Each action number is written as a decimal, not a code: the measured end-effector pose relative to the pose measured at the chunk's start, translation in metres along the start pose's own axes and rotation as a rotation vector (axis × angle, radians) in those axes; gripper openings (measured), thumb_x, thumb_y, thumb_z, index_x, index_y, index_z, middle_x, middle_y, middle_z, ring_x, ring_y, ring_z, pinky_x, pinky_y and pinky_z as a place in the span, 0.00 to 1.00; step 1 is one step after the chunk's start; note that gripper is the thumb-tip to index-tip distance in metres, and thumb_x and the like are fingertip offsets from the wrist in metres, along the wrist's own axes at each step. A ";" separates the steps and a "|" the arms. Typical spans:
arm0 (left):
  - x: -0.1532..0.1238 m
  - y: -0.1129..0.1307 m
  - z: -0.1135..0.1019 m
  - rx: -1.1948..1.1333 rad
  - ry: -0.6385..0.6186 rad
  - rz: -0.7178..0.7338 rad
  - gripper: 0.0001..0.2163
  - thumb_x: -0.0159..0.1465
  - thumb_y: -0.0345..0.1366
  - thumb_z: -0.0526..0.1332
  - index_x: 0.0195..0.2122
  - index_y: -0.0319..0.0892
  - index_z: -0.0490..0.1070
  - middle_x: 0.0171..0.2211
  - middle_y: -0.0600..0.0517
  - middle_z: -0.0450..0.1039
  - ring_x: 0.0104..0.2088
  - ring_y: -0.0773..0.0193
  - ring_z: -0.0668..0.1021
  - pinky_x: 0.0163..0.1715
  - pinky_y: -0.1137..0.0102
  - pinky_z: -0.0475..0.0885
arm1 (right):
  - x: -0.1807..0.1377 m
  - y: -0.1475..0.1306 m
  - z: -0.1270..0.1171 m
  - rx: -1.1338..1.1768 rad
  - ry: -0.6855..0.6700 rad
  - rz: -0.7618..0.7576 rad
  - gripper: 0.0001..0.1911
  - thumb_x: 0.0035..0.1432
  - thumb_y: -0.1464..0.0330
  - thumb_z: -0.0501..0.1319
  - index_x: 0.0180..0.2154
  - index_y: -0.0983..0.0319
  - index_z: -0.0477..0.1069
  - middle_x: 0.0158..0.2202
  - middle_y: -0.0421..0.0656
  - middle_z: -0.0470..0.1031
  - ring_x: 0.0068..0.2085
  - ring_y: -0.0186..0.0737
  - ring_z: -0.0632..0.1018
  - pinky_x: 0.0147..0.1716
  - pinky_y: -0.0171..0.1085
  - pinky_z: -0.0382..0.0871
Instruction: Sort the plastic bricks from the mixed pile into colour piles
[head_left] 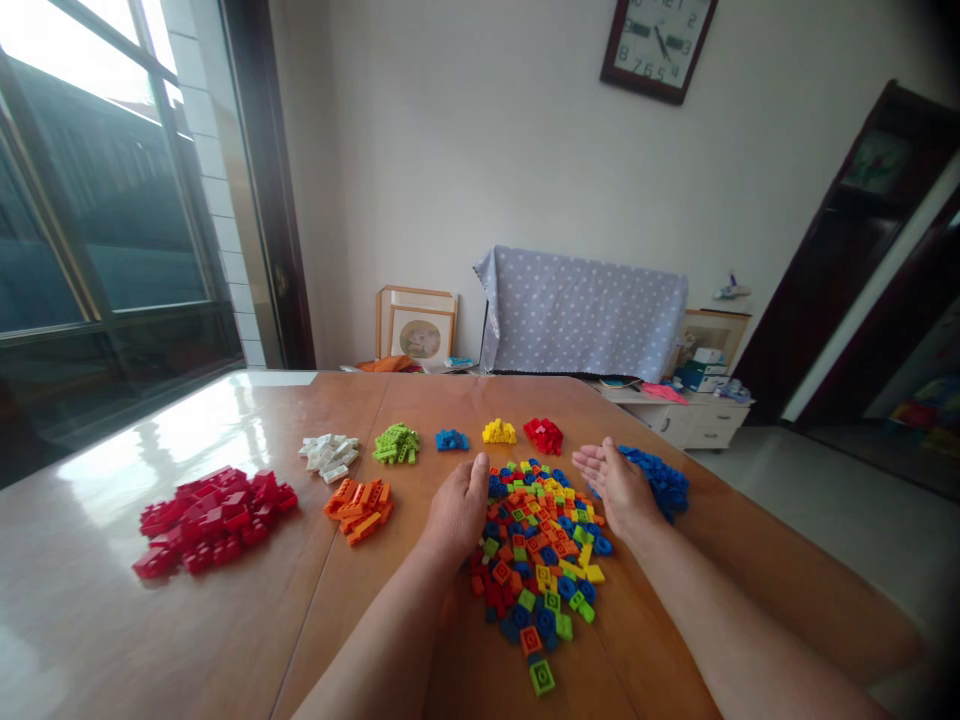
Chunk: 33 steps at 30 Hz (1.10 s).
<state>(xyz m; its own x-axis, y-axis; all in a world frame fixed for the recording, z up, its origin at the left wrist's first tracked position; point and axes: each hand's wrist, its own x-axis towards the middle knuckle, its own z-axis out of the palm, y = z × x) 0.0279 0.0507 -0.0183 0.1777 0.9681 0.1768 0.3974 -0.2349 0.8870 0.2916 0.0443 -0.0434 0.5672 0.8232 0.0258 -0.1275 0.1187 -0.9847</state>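
Observation:
A mixed heap of small coloured bricks (541, 560) lies on the wooden table (315, 600) in front of me. My left hand (456, 510) rests at the heap's left edge, fingers together and curved against the bricks. My right hand (616, 485) stands on edge at the heap's right side, fingers stretched out, palm facing inward. Neither hand holds a brick. Sorted piles surround the heap: large red bricks (214, 518), orange (360, 505), white (330, 455), green (397, 444), small blue (452, 440), yellow (499, 432), small red (544, 435) and a blue pile (660, 482) behind my right hand.
A window runs along the left wall. Beyond the table stand a cloth-covered object (581, 312), picture frames (416, 330) and a low white cabinet (694, 415). A clock (656, 45) hangs on the wall. The table's right edge drops to the floor.

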 end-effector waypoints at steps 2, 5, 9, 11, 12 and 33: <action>0.000 0.000 0.000 -0.031 -0.003 -0.028 0.31 0.68 0.61 0.44 0.44 0.41 0.76 0.47 0.41 0.78 0.50 0.47 0.76 0.50 0.62 0.67 | -0.003 0.003 0.004 0.009 -0.024 0.005 0.23 0.66 0.50 0.54 0.38 0.61 0.77 0.44 0.54 0.83 0.50 0.50 0.81 0.59 0.51 0.68; 0.000 0.001 0.000 -0.092 0.000 -0.081 0.35 0.67 0.63 0.43 0.49 0.38 0.76 0.50 0.40 0.77 0.53 0.46 0.76 0.53 0.61 0.67 | -0.010 0.008 0.012 0.024 -0.073 -0.008 0.23 0.64 0.50 0.57 0.39 0.62 0.77 0.43 0.54 0.83 0.50 0.50 0.82 0.58 0.50 0.70; -0.002 0.001 0.000 -0.193 -0.012 -0.095 0.36 0.67 0.63 0.42 0.54 0.38 0.74 0.56 0.41 0.75 0.56 0.47 0.75 0.56 0.60 0.66 | -0.014 0.012 0.019 0.043 -0.100 -0.030 0.24 0.62 0.48 0.58 0.39 0.62 0.78 0.42 0.53 0.83 0.50 0.52 0.82 0.55 0.50 0.72; -0.004 0.003 0.000 -0.216 -0.019 -0.100 0.35 0.68 0.62 0.42 0.54 0.39 0.73 0.57 0.41 0.74 0.58 0.47 0.74 0.58 0.59 0.66 | -0.012 0.012 0.019 0.051 -0.092 -0.053 0.24 0.62 0.48 0.58 0.40 0.62 0.77 0.42 0.53 0.83 0.50 0.52 0.81 0.55 0.49 0.73; -0.004 0.004 0.000 -0.217 -0.020 -0.101 0.35 0.68 0.62 0.42 0.54 0.39 0.73 0.57 0.42 0.74 0.58 0.47 0.73 0.58 0.59 0.66 | -0.011 0.012 0.018 0.049 -0.079 -0.068 0.24 0.62 0.48 0.58 0.40 0.62 0.77 0.42 0.53 0.83 0.50 0.51 0.82 0.55 0.49 0.73; -0.011 0.013 0.003 -0.163 -0.060 -0.036 0.34 0.68 0.62 0.41 0.49 0.37 0.74 0.51 0.43 0.77 0.54 0.50 0.76 0.56 0.62 0.67 | -0.008 0.023 0.017 -0.087 -0.082 -0.093 0.22 0.59 0.49 0.61 0.35 0.61 0.77 0.35 0.49 0.84 0.40 0.49 0.84 0.46 0.46 0.77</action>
<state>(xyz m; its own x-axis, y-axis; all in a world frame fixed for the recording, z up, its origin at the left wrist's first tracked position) 0.0333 0.0366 -0.0098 0.2212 0.9676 0.1220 0.2541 -0.1780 0.9507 0.2707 0.0498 -0.0631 0.5043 0.8540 0.1281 -0.0049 0.1511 -0.9885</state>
